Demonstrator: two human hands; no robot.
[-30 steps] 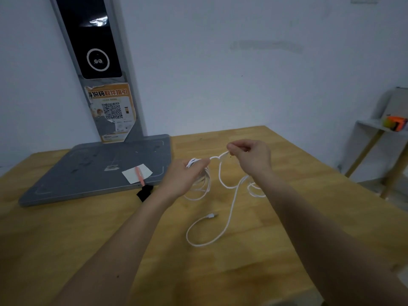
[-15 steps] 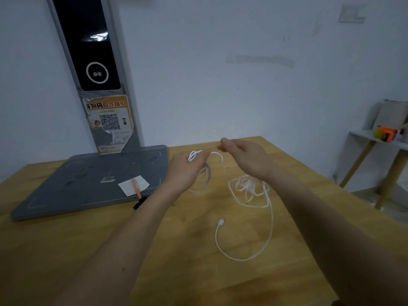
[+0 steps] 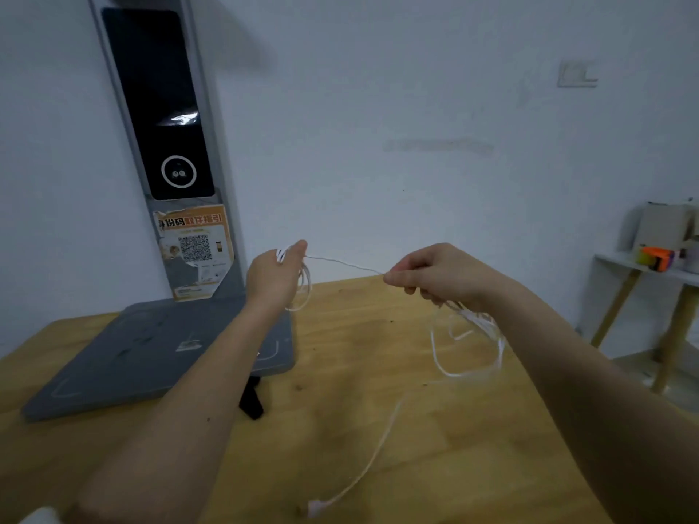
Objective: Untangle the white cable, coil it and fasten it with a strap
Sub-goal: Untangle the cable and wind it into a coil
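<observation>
White cable (image 3: pixel 342 263) runs taut between your two hands above the table (image 3: pixel 340 429): your left hand (image 3: pixel 275 276) grips a few wound loops, fingers curled round them, and your right hand (image 3: pixel 435 274) pinches the strand with the rest bunched under its curled fingers. From there the slack drops in loose loops to the table, the plug end (image 3: pixel 316 507) lying at its near edge, and the black strap (image 3: pixel 251 399) lies on the table under your left forearm.

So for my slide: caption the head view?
Left hand holds coils while right hand pulls white cable taut above table.
</observation>
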